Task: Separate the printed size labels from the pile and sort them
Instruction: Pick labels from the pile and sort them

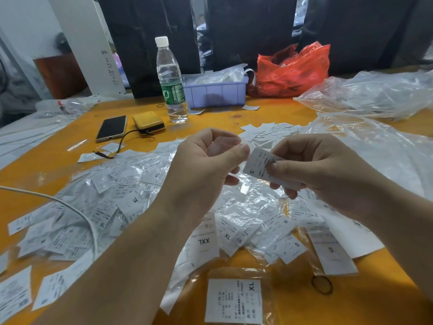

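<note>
A pile of white printed size labels [131,202] in clear plastic sleeves covers the middle of the orange table [276,113]. My right hand [316,165] pinches a white label marked S [256,165] between thumb and fingers, above the pile. My left hand [208,160] is raised beside it, fingers curled, thumb and forefinger close to the label's left edge; whether it touches the label or holds a clear sleeve is unclear. An XL label [234,301] in a sleeve lies alone at the near edge. A stack of S labels [330,252] lies at the right.
A water bottle [172,80], a phone [112,128] and a yellow power bank [148,121] stand behind the pile. A purple bin [215,92], a red bag [293,69] and clear bags [375,95] sit at the back. A rubber band [321,285] and a white cable [77,212] lie nearby.
</note>
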`<state>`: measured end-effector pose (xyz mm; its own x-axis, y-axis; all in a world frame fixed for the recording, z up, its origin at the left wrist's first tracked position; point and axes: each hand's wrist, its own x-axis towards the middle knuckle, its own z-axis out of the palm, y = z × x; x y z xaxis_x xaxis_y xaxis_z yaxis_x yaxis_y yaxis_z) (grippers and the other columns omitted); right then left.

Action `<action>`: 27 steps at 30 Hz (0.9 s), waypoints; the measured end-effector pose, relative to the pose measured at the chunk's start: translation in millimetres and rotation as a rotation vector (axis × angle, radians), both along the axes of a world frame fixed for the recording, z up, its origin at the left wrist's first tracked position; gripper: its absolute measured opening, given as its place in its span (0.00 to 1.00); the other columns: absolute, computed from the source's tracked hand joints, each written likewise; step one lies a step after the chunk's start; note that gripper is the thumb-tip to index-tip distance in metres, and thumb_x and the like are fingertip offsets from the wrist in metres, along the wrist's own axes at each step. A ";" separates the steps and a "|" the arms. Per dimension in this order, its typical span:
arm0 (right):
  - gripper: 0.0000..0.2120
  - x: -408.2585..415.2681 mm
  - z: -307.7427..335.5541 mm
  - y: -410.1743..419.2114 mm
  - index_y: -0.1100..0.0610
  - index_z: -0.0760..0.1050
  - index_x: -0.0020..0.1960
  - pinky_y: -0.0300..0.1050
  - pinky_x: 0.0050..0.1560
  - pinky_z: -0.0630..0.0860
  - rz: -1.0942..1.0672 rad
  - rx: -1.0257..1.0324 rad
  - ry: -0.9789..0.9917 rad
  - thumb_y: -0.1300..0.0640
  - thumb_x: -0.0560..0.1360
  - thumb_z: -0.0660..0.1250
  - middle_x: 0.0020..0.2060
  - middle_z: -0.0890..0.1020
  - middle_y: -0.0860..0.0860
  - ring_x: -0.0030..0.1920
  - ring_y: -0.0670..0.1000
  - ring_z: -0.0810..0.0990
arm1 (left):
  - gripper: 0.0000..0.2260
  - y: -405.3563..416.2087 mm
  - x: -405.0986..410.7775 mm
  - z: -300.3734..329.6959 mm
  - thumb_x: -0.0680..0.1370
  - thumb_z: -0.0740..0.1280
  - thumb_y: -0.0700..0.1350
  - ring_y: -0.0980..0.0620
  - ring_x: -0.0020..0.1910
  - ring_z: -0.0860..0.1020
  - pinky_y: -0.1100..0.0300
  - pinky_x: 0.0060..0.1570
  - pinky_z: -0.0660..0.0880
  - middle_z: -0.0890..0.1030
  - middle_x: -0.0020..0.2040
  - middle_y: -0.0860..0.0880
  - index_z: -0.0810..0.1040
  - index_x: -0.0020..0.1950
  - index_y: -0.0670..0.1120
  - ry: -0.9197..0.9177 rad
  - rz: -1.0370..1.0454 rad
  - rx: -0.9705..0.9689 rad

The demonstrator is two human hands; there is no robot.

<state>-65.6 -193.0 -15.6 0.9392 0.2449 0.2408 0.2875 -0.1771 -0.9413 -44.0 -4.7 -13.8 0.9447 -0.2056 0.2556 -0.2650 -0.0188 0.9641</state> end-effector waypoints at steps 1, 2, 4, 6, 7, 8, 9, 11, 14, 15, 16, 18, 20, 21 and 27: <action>0.03 0.5 -0.7 -0.2 0.63 0.81 0.43 0.38 0.29 0.73 -0.005 -0.008 0.008 0.64 0.73 0.69 0.32 0.82 0.56 0.29 0.49 0.76 | 0.04 -0.1 -0.2 -0.2 0.75 0.73 0.41 0.58 0.34 0.79 0.63 0.33 0.77 0.85 0.40 0.54 0.79 0.45 0.46 -0.011 0.001 0.002; 0.03 1.3 -1.8 -0.6 0.63 0.81 0.43 0.38 0.29 0.73 -0.012 -0.018 0.016 0.66 0.74 0.68 0.32 0.82 0.56 0.29 0.49 0.76 | 0.04 -0.5 -0.3 -0.4 0.74 0.73 0.41 0.58 0.35 0.80 0.64 0.34 0.77 0.85 0.40 0.55 0.79 0.45 0.47 -0.025 0.001 0.004; 0.04 2.4 -2.7 -1.2 0.63 0.81 0.43 0.39 0.28 0.73 -0.015 -0.031 0.040 0.67 0.74 0.68 0.32 0.82 0.56 0.30 0.50 0.77 | 0.05 -1.4 -0.9 -1.1 0.74 0.73 0.41 0.59 0.37 0.81 0.64 0.34 0.77 0.84 0.40 0.57 0.79 0.46 0.47 -0.055 -0.003 0.014; 0.04 3.1 -3.3 -1.5 0.63 0.81 0.43 0.40 0.28 0.73 -0.007 -0.015 0.064 0.68 0.73 0.68 0.31 0.82 0.57 0.30 0.51 0.77 | 0.05 -2.0 -1.4 -1.7 0.74 0.73 0.40 0.59 0.38 0.81 0.64 0.35 0.77 0.84 0.39 0.58 0.79 0.46 0.47 -0.078 -0.012 0.026; 0.04 3.7 -3.4 -1.1 0.62 0.81 0.43 0.40 0.27 0.72 -0.001 0.005 0.076 0.69 0.72 0.69 0.31 0.81 0.57 0.30 0.52 0.76 | 0.06 -2.2 -1.5 -1.6 0.74 0.73 0.40 0.59 0.38 0.82 0.65 0.35 0.77 0.84 0.39 0.58 0.79 0.47 0.47 -0.087 -0.019 0.033; 0.03 4.0 -3.6 -0.8 0.62 0.81 0.42 0.40 0.27 0.72 0.010 0.027 0.086 0.68 0.70 0.71 0.32 0.81 0.58 0.30 0.53 0.76 | 0.06 -2.7 -1.7 -1.5 0.74 0.73 0.40 0.59 0.38 0.82 0.65 0.35 0.77 0.84 0.39 0.58 0.79 0.47 0.47 -0.091 -0.022 0.040; 0.03 3.5 -3.5 -0.2 0.61 0.82 0.41 0.40 0.27 0.72 0.020 0.041 0.094 0.66 0.68 0.71 0.32 0.81 0.58 0.31 0.53 0.76 | 0.06 -3.2 -1.8 -1.8 0.74 0.73 0.39 0.58 0.39 0.82 0.65 0.35 0.77 0.84 0.39 0.57 0.79 0.47 0.47 -0.091 -0.023 0.047; 0.06 2.7 -3.0 1.1 0.62 0.82 0.41 0.39 0.26 0.72 0.040 0.049 0.098 0.62 0.66 0.68 0.34 0.82 0.57 0.31 0.51 0.77 | 0.06 -3.2 -1.9 -2.4 0.74 0.73 0.39 0.58 0.39 0.82 0.64 0.35 0.77 0.84 0.39 0.56 0.79 0.47 0.47 -0.081 -0.021 0.044; 0.07 2.4 -4.1 1.9 0.62 0.82 0.40 0.39 0.26 0.71 0.040 0.047 0.096 0.58 0.67 0.69 0.34 0.81 0.55 0.31 0.50 0.78 | 0.06 -2.0 -1.1 -1.9 0.74 0.73 0.39 0.57 0.39 0.82 0.64 0.36 0.78 0.84 0.39 0.55 0.79 0.47 0.47 -0.083 -0.016 0.035; 0.08 2.1 -4.2 1.7 0.62 0.82 0.40 0.39 0.26 0.70 0.035 0.042 0.098 0.56 0.67 0.69 0.34 0.81 0.54 0.31 0.50 0.77 | 0.06 -1.3 -1.1 -1.3 0.74 0.73 0.40 0.57 0.38 0.82 0.64 0.36 0.78 0.84 0.39 0.55 0.79 0.47 0.47 -0.082 -0.014 0.032; 0.09 1.6 -4.1 1.9 0.62 0.82 0.40 0.39 0.26 0.70 0.031 0.033 0.095 0.55 0.67 0.70 0.34 0.80 0.54 0.31 0.50 0.77 | 0.06 -0.3 -0.9 -0.6 0.74 0.73 0.40 0.58 0.37 0.81 0.64 0.36 0.78 0.84 0.38 0.54 0.79 0.48 0.47 -0.083 -0.012 0.028; 0.09 0.9 -3.2 3.6 0.62 0.81 0.39 0.37 0.26 0.69 0.036 0.014 0.084 0.55 0.67 0.73 0.33 0.80 0.54 0.31 0.50 0.76 | 0.06 1.4 0.0 0.5 0.74 0.73 0.41 0.58 0.35 0.80 0.64 0.36 0.78 0.84 0.38 0.52 0.79 0.49 0.46 -0.080 -0.007 0.025; 0.07 0.5 -2.7 5.1 0.60 0.81 0.38 0.35 0.27 0.69 0.048 -0.001 0.081 0.55 0.67 0.73 0.32 0.79 0.53 0.31 0.48 0.75 | 0.06 1.8 1.3 0.3 0.74 0.73 0.42 0.56 0.35 0.80 0.64 0.36 0.78 0.84 0.38 0.50 0.79 0.49 0.47 -0.065 -0.003 0.015; 0.07 0.5 -2.7 5.1 0.58 0.81 0.37 0.34 0.28 0.69 0.053 -0.017 0.082 0.55 0.67 0.72 0.32 0.80 0.52 0.31 0.47 0.75 | 0.06 1.8 1.9 0.1 0.74 0.73 0.43 0.56 0.35 0.80 0.64 0.36 0.78 0.84 0.38 0.50 0.79 0.49 0.47 -0.060 -0.001 0.012; 0.07 -1.6 1.3 3.5 0.57 0.81 0.36 0.34 0.28 0.69 0.060 -0.056 0.072 0.54 0.68 0.68 0.31 0.79 0.52 0.30 0.45 0.75 | 0.06 -0.8 -0.8 -0.9 0.72 0.72 0.47 0.58 0.33 0.79 0.63 0.36 0.78 0.83 0.35 0.51 0.79 0.45 0.46 -0.067 -0.050 0.033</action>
<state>-67.2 -189.5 -14.4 0.9369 0.3123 0.1572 0.2308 -0.2146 -0.9490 -44.8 -5.5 -14.7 0.9139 -0.2617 0.3103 -0.3304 -0.0352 0.9432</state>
